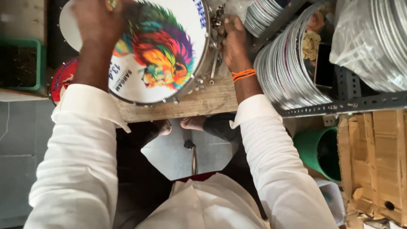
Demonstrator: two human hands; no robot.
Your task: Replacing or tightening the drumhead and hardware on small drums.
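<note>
A round drum [169, 51] with a white skin and a many-coloured lion picture lies on a wooden board [199, 104]. My left hand [95, 21] presses flat on the drum's skin near its far left side. My right hand [233, 40], with an orange thread on the wrist, is closed on a small metal tool [214, 63] at the drum's metal rim, by the tuning bolts. Both arms wear white sleeves.
Stacks of metal rings [288, 72] stand in a slotted steel rack [347, 104] at the right, some under clear plastic [373, 38]. A green bucket [318, 152] and cardboard [373, 161] sit lower right. A red drum [61, 78] and green crate [25, 63] lie at the left.
</note>
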